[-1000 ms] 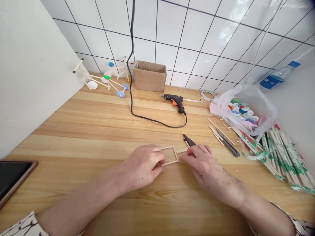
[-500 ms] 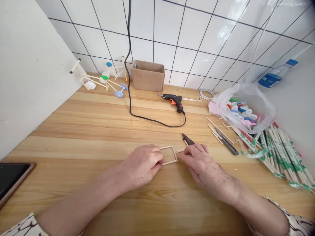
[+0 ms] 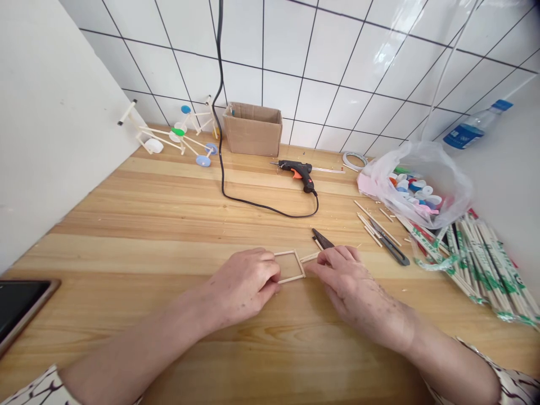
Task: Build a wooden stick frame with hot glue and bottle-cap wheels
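A small rectangular frame of thin wooden sticks (image 3: 299,263) lies on the table between my hands. My left hand (image 3: 253,281) is closed on its left end, which the fingers hide. At the frame's right side, my right hand (image 3: 346,278) pinches a pair of thin sticks (image 3: 310,257) that meet the frame's right bar at an angle. My fingers cover the far ends of these sticks. Just beyond the right hand lies a dark pointed tool (image 3: 323,239), partly hidden by it.
A black glue gun (image 3: 297,171) with its cord lies behind my hands, before a cardboard box (image 3: 253,135). Stick models with bottle-cap wheels (image 3: 177,135) stand back left. Rightward are a utility knife (image 3: 390,244), a bag of caps (image 3: 422,188) and wrapped chopsticks (image 3: 485,259). A phone (image 3: 23,309) lies left.
Hardly anything differs. My right hand has shifted very slightly, while the left hand and the stick frame stay in place.
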### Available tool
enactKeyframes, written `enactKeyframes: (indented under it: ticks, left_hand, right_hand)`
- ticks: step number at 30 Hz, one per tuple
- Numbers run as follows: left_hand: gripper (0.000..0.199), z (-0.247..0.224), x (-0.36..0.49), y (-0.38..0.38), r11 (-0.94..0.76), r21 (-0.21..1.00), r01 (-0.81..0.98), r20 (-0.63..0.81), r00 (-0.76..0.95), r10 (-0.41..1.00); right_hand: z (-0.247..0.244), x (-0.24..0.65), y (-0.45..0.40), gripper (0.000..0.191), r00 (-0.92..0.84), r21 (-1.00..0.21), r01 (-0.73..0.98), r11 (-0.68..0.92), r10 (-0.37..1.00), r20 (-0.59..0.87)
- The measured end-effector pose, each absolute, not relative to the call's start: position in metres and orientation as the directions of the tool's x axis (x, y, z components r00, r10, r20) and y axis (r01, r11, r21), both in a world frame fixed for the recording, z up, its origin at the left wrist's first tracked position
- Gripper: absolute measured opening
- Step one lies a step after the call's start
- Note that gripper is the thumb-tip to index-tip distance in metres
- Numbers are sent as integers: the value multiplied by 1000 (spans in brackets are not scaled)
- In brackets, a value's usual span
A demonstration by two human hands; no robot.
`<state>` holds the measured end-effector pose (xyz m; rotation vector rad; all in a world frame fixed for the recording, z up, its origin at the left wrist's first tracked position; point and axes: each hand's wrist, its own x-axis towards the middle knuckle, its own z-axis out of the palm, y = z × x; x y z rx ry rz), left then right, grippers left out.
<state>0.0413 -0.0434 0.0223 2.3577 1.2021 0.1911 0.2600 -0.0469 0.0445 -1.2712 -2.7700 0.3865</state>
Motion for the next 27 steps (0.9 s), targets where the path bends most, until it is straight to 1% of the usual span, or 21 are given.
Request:
enactKeyframes:
  ticks: [7,16,27]
  left_hand:
    - [15,22,41,-45,-501,481,719,-71,602,796]
    - [15,19,41,-43,-530,462,711,-61,622,781]
    - [17,18,42,-46,-529,468,707,-50,619,784]
  right_hand:
    - [44,258,-48,32,-654,-237,744,624,754,-69]
    - [47,257,-48,31,-651,-249,749,613,752,-105]
    - [48,257,-50,29,-659,-249,740,625,747,-81]
